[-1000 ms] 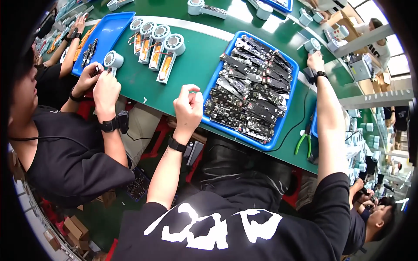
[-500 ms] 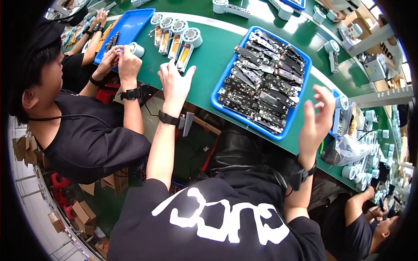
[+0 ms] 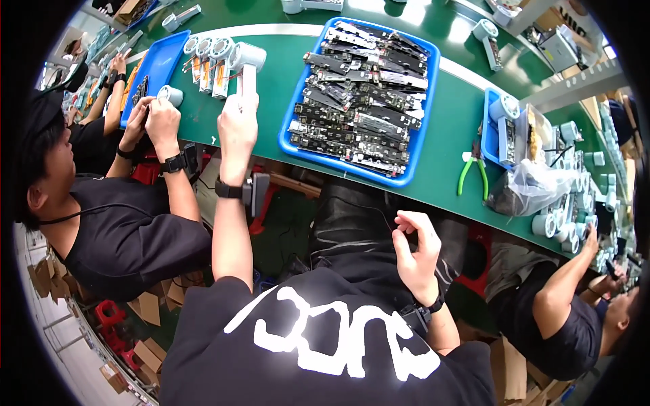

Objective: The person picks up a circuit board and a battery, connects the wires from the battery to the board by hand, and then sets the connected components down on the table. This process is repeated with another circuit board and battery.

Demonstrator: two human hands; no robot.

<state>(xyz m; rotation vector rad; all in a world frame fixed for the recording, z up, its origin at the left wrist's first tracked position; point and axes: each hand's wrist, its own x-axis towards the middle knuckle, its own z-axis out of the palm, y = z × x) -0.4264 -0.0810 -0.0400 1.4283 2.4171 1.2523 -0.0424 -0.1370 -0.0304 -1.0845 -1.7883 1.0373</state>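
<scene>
Left hand (image 3: 237, 132) out over the green surface (image 3: 433, 177), fingers closed round the narrow arm of a pale blue unit (image 3: 248, 55), its drum-shaped head pointing away from the wearer. Unit sits at the right end of a row of similar units (image 3: 221, 48); from where I stand, can't tell if it is lifted clear. Right hand (image 3: 418, 257) above the lap, fingers loosely curled, thumb apart, nothing visible in them.

Risks, my reading: the head looks heavier than the arm, so a loose grip could let it tip into its neighbour. Thin red leads (image 3: 220, 73) in the row could snag on a sideways swing. Boards (image 3: 365, 95) overlap in the blue tray (image 3: 365, 174); a bump might slide some over the rim. Pliers (image 3: 476, 154) lie near the front edge, where a sleeve could catch them.

Materials: heads smooth, matt, probably moulded plastic, ring-faced in the row; slim orange packs in open channels there. Boards long, dark, rough with small components. Tray glossy, round-cornered. Pliers' grips bright green. Clear bag (image 3: 542, 184), crumpled, right.
</scene>
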